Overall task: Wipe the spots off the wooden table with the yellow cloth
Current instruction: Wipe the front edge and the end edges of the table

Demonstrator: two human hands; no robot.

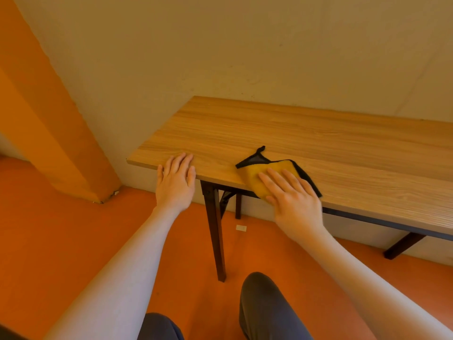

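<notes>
wooden bench (294,133) vs wall | yellow cloth (259,175) w/ black edging flat at bench's near edge | right hand (291,192) fingers straight & spread, pressing on cloth | left hand (175,177) flat, fingers straight, resting on near-left corner, holds nothing

Both hands (175,179) (293,192) flat, fingers straight

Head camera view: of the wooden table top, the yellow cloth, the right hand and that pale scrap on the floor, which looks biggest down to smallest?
1. Wooden table top
2. Right hand and yellow cloth: look alike, and the hand hides part of the cloth, so unranked
3. Pale scrap
</notes>
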